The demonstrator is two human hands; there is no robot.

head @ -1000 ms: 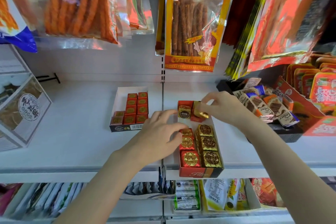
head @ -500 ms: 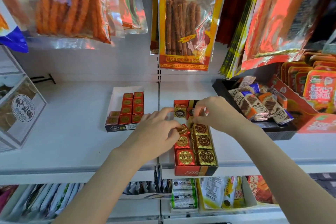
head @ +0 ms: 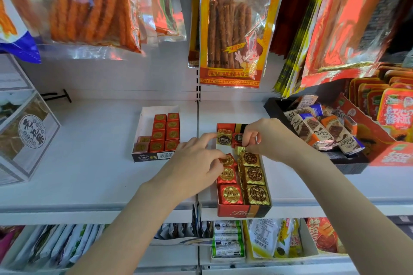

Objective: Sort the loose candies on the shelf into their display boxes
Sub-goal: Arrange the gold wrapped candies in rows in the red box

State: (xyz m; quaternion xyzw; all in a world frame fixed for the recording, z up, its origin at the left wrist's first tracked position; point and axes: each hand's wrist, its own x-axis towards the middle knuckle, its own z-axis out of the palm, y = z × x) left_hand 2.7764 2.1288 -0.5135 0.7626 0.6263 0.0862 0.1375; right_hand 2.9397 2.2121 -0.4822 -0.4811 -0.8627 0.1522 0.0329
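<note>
White metal shelf (head: 89, 163), head view looking down on both hands at work over a narrow red-and-black display box (head: 243, 212) that sits at the shelf's front edge, just right of the upright seam. Box holds two columns of foil-wrapped squares: red candies (head: 231, 194) on the left side, gold candies (head: 257, 194) on the right, each stamped with a round script seal. Near the box's far end one gold candy (head: 224, 138) lies in the left column, with a red one just beside it. Left hand (head: 192, 169) reaches in from the box's left side, fingers curled, fingertips on a red candy (head: 228, 160) about midway down the left column; index finger stretches toward the far gold piece. Right hand (head: 266, 138) comes from the right over the box's far half, thumb and fingers bent and pinching a small gold-wrapped candy (head: 241, 149) just above the top of the gold column. To the left, well apart, a white-lined display box (head: 147, 116) holds small red cubes (head: 166, 133) in rows, with a couple of duller brownish ones at its near-left corner. To the right, a black tray (head: 272, 105) of wrapped chocolate bars. Hanging snack bags (head: 234, 24) above the shelf.
</note>
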